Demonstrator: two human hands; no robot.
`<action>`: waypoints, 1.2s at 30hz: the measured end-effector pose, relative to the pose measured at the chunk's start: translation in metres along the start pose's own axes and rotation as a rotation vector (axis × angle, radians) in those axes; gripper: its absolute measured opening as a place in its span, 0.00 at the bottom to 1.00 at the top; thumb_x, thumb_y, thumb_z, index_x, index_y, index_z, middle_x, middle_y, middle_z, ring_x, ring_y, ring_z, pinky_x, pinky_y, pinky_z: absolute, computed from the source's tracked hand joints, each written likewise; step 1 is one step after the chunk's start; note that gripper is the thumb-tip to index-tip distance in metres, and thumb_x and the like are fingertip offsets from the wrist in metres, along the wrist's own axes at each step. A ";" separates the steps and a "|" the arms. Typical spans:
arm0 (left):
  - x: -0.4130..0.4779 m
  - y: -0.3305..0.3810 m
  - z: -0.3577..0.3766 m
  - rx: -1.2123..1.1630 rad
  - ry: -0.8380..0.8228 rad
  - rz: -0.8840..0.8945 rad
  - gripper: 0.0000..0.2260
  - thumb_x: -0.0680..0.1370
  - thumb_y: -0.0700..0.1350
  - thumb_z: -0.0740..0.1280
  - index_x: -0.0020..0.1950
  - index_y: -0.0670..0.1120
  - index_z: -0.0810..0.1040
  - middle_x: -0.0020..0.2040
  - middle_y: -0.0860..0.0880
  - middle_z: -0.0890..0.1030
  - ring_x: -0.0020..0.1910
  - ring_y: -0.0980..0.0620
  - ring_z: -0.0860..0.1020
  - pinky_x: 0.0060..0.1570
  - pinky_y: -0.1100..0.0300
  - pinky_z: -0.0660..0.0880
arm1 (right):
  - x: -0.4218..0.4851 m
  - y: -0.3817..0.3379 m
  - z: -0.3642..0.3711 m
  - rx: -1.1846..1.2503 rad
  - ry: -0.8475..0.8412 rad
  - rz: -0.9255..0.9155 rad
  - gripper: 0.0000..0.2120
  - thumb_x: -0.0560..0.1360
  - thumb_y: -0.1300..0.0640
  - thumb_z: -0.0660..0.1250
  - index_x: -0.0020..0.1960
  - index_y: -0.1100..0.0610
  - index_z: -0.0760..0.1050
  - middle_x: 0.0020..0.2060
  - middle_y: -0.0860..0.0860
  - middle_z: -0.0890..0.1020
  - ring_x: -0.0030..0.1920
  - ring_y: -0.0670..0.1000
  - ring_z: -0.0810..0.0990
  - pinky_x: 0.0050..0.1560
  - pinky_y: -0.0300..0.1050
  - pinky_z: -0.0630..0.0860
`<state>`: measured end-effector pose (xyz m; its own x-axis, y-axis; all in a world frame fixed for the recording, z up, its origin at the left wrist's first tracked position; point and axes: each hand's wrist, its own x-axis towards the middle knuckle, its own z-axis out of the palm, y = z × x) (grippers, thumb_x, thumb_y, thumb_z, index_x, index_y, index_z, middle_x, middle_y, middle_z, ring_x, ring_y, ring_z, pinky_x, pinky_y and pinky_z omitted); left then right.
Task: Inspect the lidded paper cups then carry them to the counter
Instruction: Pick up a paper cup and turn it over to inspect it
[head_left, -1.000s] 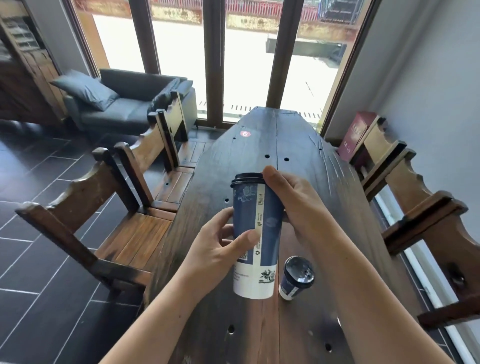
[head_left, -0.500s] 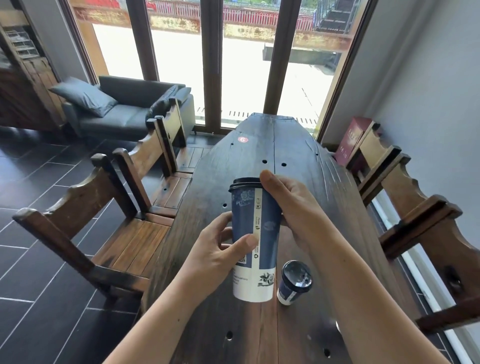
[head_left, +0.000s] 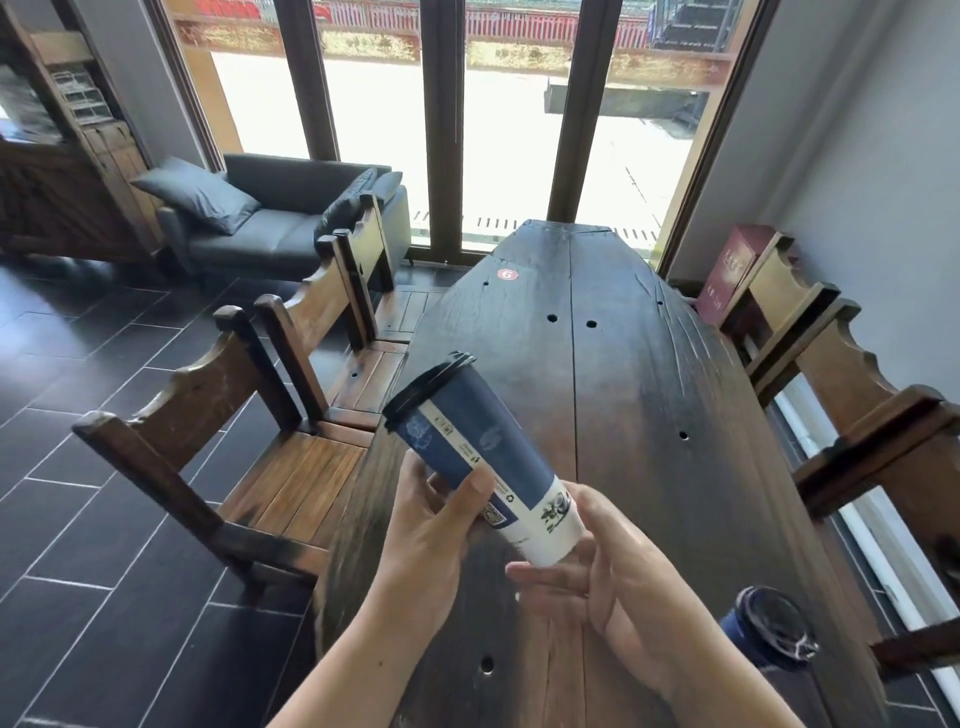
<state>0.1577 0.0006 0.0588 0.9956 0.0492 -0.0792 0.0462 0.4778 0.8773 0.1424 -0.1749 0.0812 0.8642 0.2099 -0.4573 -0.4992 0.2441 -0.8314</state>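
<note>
Pinching the tilted cup (head_left: 478, 451) mid-body, the left hand (head_left: 430, 543) holds it (right hand (head_left: 615, 574) grips its base).

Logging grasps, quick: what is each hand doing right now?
Left hand: grips the tall cup round its middle.
Right hand: holds the same cup's base between thumb and fingers.

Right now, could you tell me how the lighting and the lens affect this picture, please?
In the head view, the windows are blown out and throw a sheen along the table; the wide lens slants the outer window posts; the tall cup is sharp, though its print is too small to read; the small cup at lower right looks dim and soft.
</note>
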 end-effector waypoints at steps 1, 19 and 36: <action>-0.002 -0.003 -0.001 -0.009 0.001 -0.009 0.44 0.57 0.60 0.86 0.67 0.47 0.74 0.55 0.44 0.84 0.54 0.43 0.85 0.47 0.52 0.84 | -0.002 0.006 -0.002 0.067 -0.006 -0.005 0.19 0.78 0.45 0.65 0.64 0.53 0.78 0.54 0.65 0.86 0.49 0.68 0.87 0.46 0.58 0.85; -0.024 0.005 -0.069 0.133 -0.185 -0.481 0.38 0.66 0.76 0.69 0.71 0.58 0.77 0.66 0.38 0.81 0.51 0.34 0.84 0.38 0.51 0.85 | -0.034 -0.036 -0.024 -0.599 0.136 -0.284 0.34 0.58 0.25 0.73 0.55 0.46 0.85 0.42 0.59 0.87 0.41 0.60 0.89 0.40 0.52 0.85; -0.036 -0.007 -0.071 -0.162 -0.252 -0.435 0.38 0.69 0.61 0.79 0.75 0.49 0.74 0.70 0.42 0.78 0.58 0.40 0.82 0.43 0.47 0.86 | -0.045 -0.048 -0.019 -0.774 0.075 -0.370 0.18 0.69 0.36 0.72 0.56 0.42 0.84 0.42 0.51 0.87 0.43 0.53 0.89 0.45 0.54 0.86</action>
<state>0.1162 0.0580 0.0220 0.8765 -0.3871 -0.2861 0.4666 0.5371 0.7027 0.1285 -0.2137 0.1356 0.9783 0.1749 -0.1109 -0.0242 -0.4353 -0.9000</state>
